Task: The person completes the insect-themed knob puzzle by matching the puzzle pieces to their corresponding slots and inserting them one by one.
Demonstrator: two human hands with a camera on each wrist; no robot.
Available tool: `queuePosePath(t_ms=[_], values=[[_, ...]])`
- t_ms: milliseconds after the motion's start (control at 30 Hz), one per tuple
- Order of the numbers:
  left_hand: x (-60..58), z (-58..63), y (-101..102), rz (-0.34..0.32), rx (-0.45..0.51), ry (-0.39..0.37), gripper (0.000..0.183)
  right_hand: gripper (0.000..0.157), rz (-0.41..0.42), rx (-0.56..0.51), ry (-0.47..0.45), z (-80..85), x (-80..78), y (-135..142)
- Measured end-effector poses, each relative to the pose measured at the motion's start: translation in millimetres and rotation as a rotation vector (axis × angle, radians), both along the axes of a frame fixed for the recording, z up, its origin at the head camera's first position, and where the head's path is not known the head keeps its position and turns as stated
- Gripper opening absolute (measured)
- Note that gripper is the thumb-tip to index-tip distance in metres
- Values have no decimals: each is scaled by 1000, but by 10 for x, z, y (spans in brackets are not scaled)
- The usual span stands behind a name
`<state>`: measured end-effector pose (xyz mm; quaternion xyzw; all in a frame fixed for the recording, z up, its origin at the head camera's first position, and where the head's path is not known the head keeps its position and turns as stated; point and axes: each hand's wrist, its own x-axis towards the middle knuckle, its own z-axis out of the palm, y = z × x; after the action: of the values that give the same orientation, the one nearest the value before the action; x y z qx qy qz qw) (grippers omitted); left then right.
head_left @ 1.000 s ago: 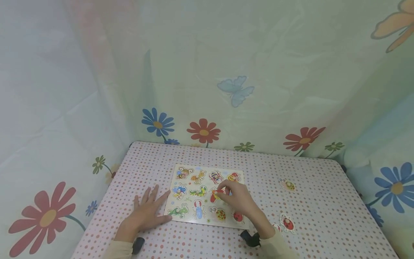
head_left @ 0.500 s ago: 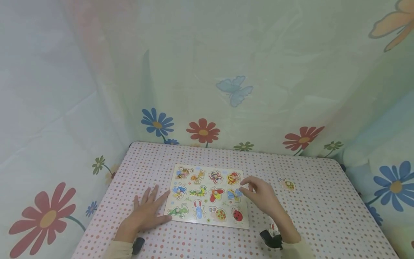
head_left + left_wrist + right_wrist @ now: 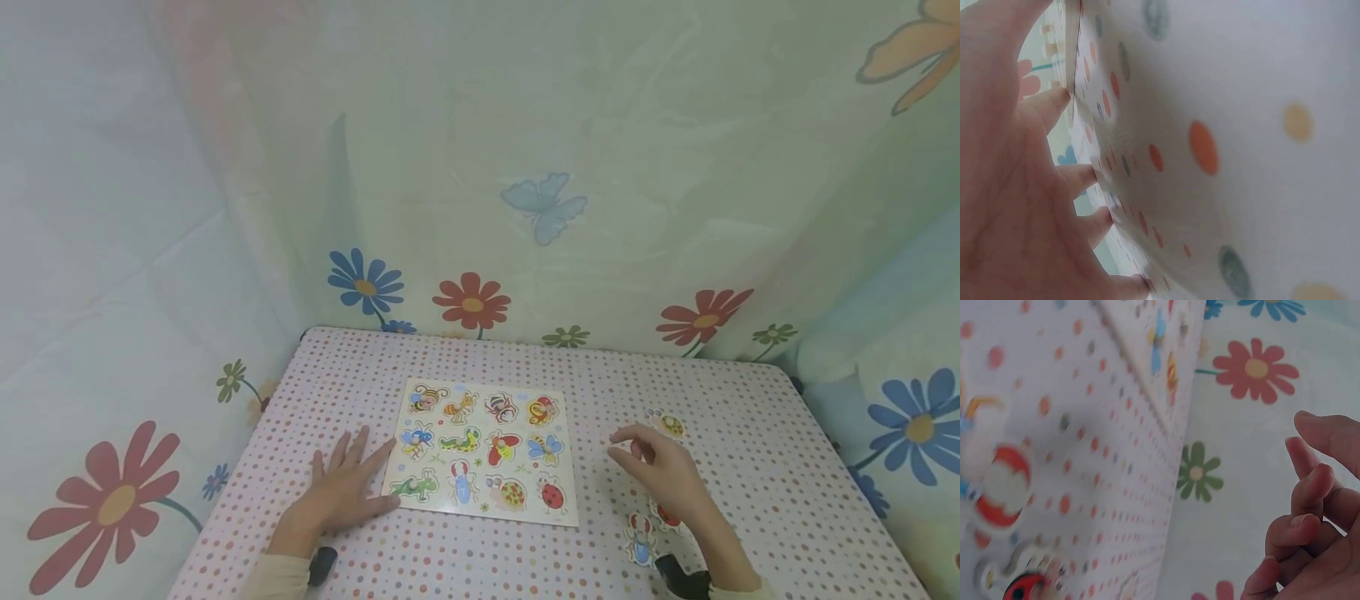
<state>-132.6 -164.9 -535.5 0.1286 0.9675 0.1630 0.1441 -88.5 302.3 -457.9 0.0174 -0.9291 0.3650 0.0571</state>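
A flat puzzle board (image 3: 480, 472) with rows of insect pieces lies on the dotted tabletop. My left hand (image 3: 341, 492) rests beside its left edge with straight, spread fingers; the thumb and index fingertip reach the edge. Right of the board, my right hand (image 3: 663, 475) hovers over the table, fingers loosely bent and holding nothing, as the right wrist view also shows. Below it lies a loose stag beetle piece (image 3: 641, 539). A ladybug piece (image 3: 1025, 584) next to it is partly hidden by the hand in the head view. A loose snail piece (image 3: 669, 423) lies just beyond that hand.
The table (image 3: 420, 558) wears a dotted cover. Behind and at both sides hang cloth walls (image 3: 420, 167) printed with flowers and butterflies. A black wrist strap part (image 3: 678, 577) shows at the right wrist, another (image 3: 322, 567) at the left.
My right hand has moved right, off the board and over the loose pieces, uncovering the red-winged insect and blue-winged insect on the board. My left hand has stayed in place.
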Motion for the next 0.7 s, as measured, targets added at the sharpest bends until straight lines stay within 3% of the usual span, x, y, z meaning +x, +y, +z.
queuePosePath(t_ms=[167, 467, 700], values=[[-3, 4, 3, -2, 3, 5, 94, 23, -14, -12, -17, -60, 81, 207], [-1, 13, 2, -1, -5, 4, 95, 26, -54, -17, -144, -216, 211, 426], [7, 9, -5, -5, -2, 13, 95, 28, 29, -144, -310, -358, 319, 571]])
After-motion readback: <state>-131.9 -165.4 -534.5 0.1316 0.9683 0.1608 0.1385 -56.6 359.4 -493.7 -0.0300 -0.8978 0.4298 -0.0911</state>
